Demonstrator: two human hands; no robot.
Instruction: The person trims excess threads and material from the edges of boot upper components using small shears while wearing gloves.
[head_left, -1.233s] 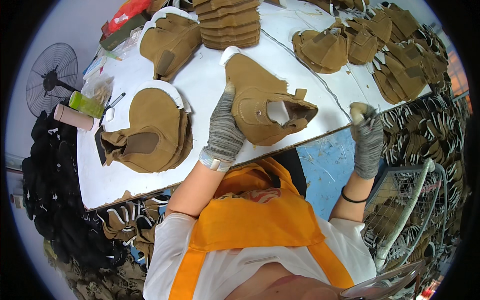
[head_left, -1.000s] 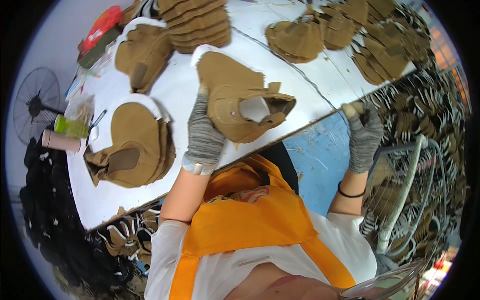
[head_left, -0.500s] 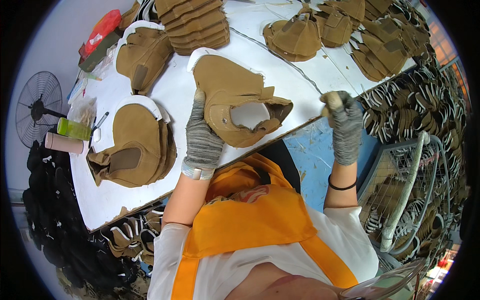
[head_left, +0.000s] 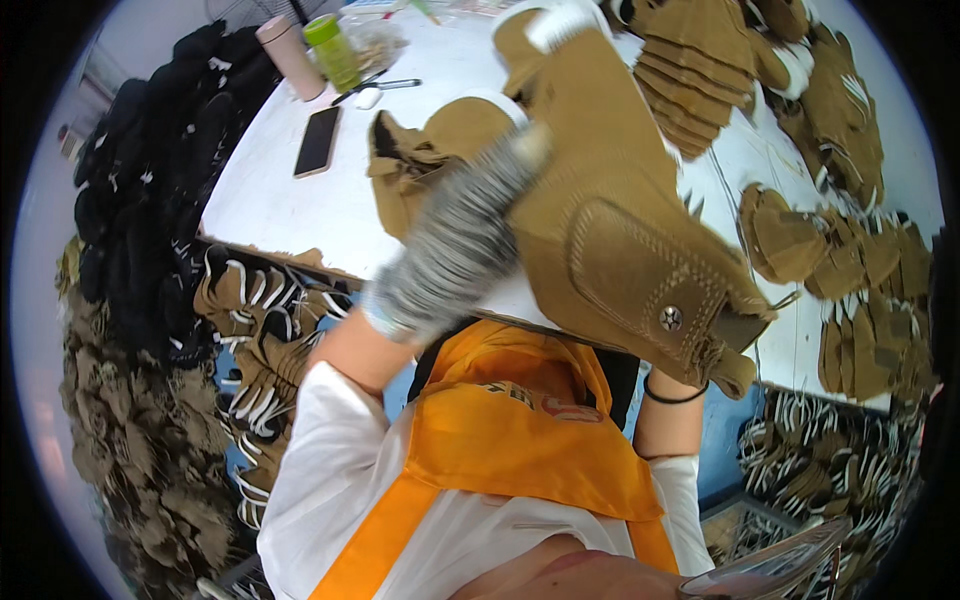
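Left hand (head_left: 450, 245), grey-gloved, clamps the tan suede boot upper (head_left: 620, 230) at frame centre, raised off the white table (head_left: 290, 215), presumably for inspection; right hand hidden behind it, grip indeterminate.

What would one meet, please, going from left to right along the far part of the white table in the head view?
Black phone → pink cylinder → green bottle → scissors → stack of tan pieces → tan shoe uppers.

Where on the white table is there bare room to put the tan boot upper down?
Bare white table shows below the black phone, left of the tan pile. A narrower strip lies between the stacked uppers and the right-hand pieces. The far edge by the green bottle and the right side are crowded.
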